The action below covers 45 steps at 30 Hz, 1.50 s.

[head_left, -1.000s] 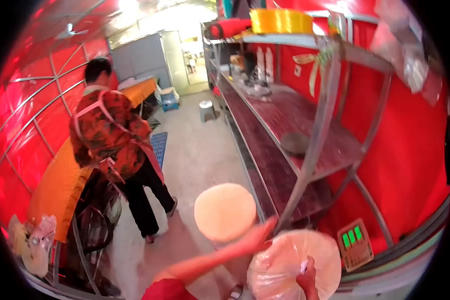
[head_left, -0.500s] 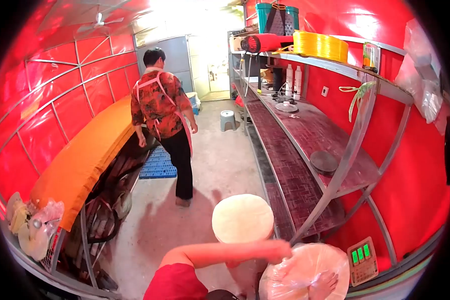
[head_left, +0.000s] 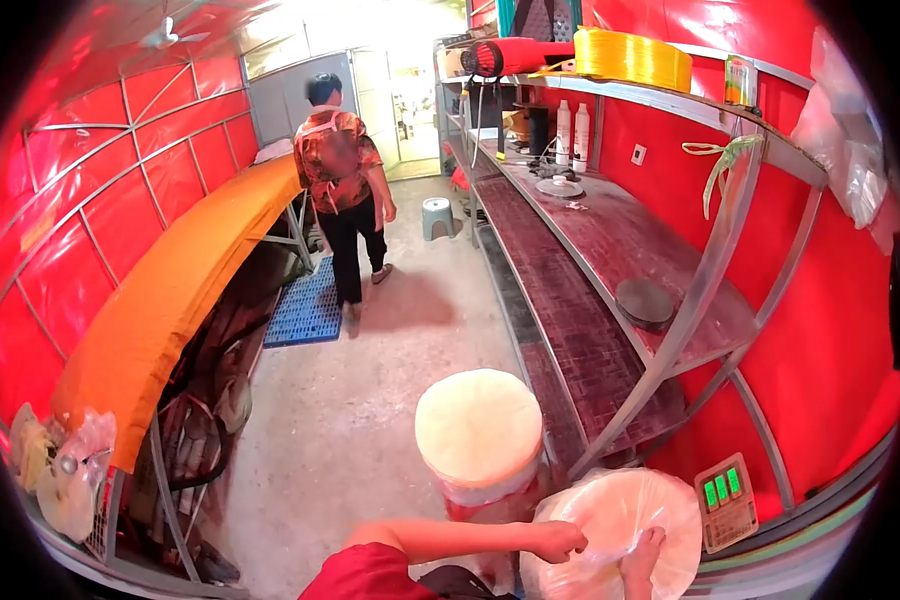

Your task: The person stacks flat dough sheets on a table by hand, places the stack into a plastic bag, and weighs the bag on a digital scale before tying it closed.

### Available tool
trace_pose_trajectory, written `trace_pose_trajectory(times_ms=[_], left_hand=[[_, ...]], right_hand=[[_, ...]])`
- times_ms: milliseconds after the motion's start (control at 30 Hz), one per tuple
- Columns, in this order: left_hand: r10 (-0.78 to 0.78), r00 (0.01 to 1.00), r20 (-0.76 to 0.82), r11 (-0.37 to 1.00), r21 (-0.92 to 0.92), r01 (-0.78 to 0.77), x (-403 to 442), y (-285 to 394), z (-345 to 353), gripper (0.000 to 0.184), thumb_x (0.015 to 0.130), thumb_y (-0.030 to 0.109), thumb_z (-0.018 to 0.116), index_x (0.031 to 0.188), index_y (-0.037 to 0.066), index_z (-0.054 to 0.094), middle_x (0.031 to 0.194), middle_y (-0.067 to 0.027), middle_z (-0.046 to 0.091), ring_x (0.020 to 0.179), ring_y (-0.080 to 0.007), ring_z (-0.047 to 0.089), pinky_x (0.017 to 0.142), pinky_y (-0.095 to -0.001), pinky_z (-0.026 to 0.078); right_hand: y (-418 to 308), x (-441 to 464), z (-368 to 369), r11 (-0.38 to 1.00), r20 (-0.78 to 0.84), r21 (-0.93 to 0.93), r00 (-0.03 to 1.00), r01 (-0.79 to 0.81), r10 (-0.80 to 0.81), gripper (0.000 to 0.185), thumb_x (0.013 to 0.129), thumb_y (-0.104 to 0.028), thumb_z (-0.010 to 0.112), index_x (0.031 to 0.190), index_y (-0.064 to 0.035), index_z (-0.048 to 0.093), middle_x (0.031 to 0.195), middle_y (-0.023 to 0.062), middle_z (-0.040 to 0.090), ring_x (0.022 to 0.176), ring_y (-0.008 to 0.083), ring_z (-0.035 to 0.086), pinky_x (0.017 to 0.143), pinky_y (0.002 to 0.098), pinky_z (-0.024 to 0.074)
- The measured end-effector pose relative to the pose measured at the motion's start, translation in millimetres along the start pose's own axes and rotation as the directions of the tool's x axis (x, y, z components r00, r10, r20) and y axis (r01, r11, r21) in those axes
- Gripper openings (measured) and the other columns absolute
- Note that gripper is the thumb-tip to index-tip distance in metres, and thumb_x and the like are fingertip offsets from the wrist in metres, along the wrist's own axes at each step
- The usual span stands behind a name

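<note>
A clear plastic bag (head_left: pixel 610 500) covers a stack of pale, flat, round sheets at the lower right. My left hand (head_left: pixel 555 541), its arm in a red sleeve, reaches across to the bag's left part with curled fingers closed on the film. On the right part, my right hand (head_left: pixel 644 553) pinches the film between its fingers. Beside the bag, a second stack of pale round sheets (head_left: pixel 478 425) stands upright on the floor side, its top uncovered. A scale (head_left: pixel 726 503) with lit green digits touches or nearly touches the bag's right edge.
A metal shelf (head_left: pixel 610 300) runs along the right wall, carrying a yellow strapping roll (head_left: pixel 632 58) and white bottles. An orange-covered table (head_left: pixel 170 300) lines the left. Further off, a person (head_left: pixel 340 180) walks near a blue pallet (head_left: pixel 305 308); a grey stool (head_left: pixel 438 218) stands beyond.
My left hand has come down onto the bag, and my right hand has gone from lying spread on it to pinching the film. The co-worker has walked farther away.
</note>
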<state>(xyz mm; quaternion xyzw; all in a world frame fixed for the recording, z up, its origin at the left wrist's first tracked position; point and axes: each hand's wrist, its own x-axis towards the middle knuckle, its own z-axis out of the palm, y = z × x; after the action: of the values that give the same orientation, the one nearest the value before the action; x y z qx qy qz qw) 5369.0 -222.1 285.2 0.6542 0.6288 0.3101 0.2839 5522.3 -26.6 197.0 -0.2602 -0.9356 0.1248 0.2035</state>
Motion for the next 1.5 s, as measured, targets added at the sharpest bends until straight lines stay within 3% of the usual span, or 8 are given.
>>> trace_pose_trajectory(times_ms=[233, 333, 533, 900, 1067, 1167, 1267, 1500], left_hand=[[-0.037, 0.996, -0.085, 0.989, -0.148, 0.025, 42.5, -37.2, 42.8, 0.018, 0.060, 0.003, 0.050, 0.077, -0.001, 0.056, 0.072, -0.0178, 0.057, 0.070, -0.0318, 0.056, 0.062, -0.0386, 0.044], [-0.082, 0.992, -0.093, 0.988, -0.140, 0.069, 53.6, -31.9, 47.8, 0.018, 0.057, 0.002, 0.050, 0.074, -0.001, 0.055, 0.072, -0.0185, 0.056, 0.070, -0.0330, 0.055, 0.060, -0.0391, 0.043], [-0.068, 0.988, -0.140, 0.994, -0.089, 0.056, 59.6, -42.0, 65.9, 0.016, 0.062, 0.004, 0.051, 0.078, 0.001, 0.054, 0.071, -0.0160, 0.058, 0.068, -0.0318, 0.056, 0.060, -0.0379, 0.043], [-0.052, 0.999, 0.001, 0.999, -0.003, 0.052, 47.5, -42.7, 63.5, 0.033, 0.062, 0.009, 0.054, 0.094, 0.002, 0.052, 0.070, -0.0175, 0.057, 0.068, -0.0337, 0.056, 0.061, -0.0397, 0.043], [-0.306, 0.931, -0.196, 0.942, 0.078, 0.326, 42.8, 76.7, -122.2, 0.070, 0.068, 0.005, 0.051, 0.131, 0.006, 0.019, 0.072, -0.0224, 0.055, 0.067, -0.0358, 0.057, 0.060, -0.0413, 0.045], [0.124, 0.757, -0.642, 0.937, 0.327, 0.125, 45.4, 127.2, -213.1, 0.082, 0.065, 0.000, 0.049, 0.132, -0.001, 0.001, 0.055, -0.0168, 0.051, 0.049, -0.0330, 0.052, 0.046, -0.0411, 0.040], [0.453, 0.542, -0.708, 0.783, 0.606, 0.138, 48.6, 196.6, -296.3, 0.086, 0.059, 0.002, 0.052, 0.126, -0.013, 0.001, 0.059, -0.0189, 0.052, 0.054, -0.0344, 0.053, 0.049, -0.0424, 0.042], [0.409, 0.429, -0.805, 0.771, 0.557, 0.310, 57.8, 307.4, -377.4, 0.074, 0.066, 0.023, 0.052, 0.121, -0.016, 0.020, 0.091, -0.0315, 0.053, 0.089, -0.0395, 0.054, 0.078, -0.0411, 0.042]], right_hand=[[16.4, 12.7, 6.6, 0.755, 0.218, 0.533, 0.925, -0.381, 0.312, 0.029, 0.052, -0.003, 0.062, 0.075, -0.0014, 0.045, 0.077, 0.0141, 0.048, 0.078, 0.0262, 0.050, 0.064, 0.0301, 0.0426], [12.4, 28.0, -14.9, 0.884, 0.461, 0.238, 0.848, -0.403, 0.262, 0.029, 0.054, -0.004, 0.062, 0.078, -0.0019, 0.046, 0.075, 0.0160, 0.052, 0.074, 0.0297, 0.053, 0.063, 0.0342, 0.0431], [20.2, 5.6, 1.4, 0.998, 0.204, -0.058, 0.979, 0.020, -0.008, 0.036, 0.056, -0.005, 0.062, 0.087, -0.0016, 0.044, 0.076, 0.0179, 0.056, 0.070, 0.0373, 0.054, 0.063, 0.0397, 0.0442], [29.1, 14.5, -3.5, 0.946, 0.406, 0.222, 0.905, -0.235, 0.130, 0.046, 0.051, -0.013, 0.070, 0.088, -0.0006, 0.044, 0.079, 0.0210, 0.057, 0.079, 0.0375, 0.055, 0.068, 0.0410, 0.0445], [39.1, 1.0, 18.5, 0.944, 0.310, 0.198, 0.930, -0.266, 0.197, 0.042, 0.052, -0.013, 0.069, 0.084, -0.0009, 0.045, 0.076, 0.0206, 0.057, 0.075, 0.0366, 0.056, 0.065, 0.0402, 0.0448], [25.2, 1.2, 10.5, 0.938, 0.245, 0.212, 0.944, -0.274, 0.221, 0.039, 0.055, -0.014, 0.067, 0.084, 0.0000, 0.045, 0.075, 0.0211, 0.056, 0.075, 0.0370, 0.056, 0.065, 0.0406, 0.0444], [8.5, -1.3, -2.0, 0.922, 0.195, 0.268, 0.953, -0.279, 0.232, 0.036, 0.057, -0.013, 0.065, 0.085, 0.0006, 0.046, 0.074, 0.0210, 0.056, 0.075, 0.0376, 0.055, 0.066, 0.0417, 0.0436], [-4.1, -5.0, -17.5, 0.984, -0.055, -0.166, 0.995, 0.068, -0.078, 0.033, 0.058, -0.012, 0.064, 0.082, -0.0003, 0.045, 0.072, 0.0213, 0.055, 0.073, 0.0380, 0.054, 0.065, 0.0442, 0.0416]])
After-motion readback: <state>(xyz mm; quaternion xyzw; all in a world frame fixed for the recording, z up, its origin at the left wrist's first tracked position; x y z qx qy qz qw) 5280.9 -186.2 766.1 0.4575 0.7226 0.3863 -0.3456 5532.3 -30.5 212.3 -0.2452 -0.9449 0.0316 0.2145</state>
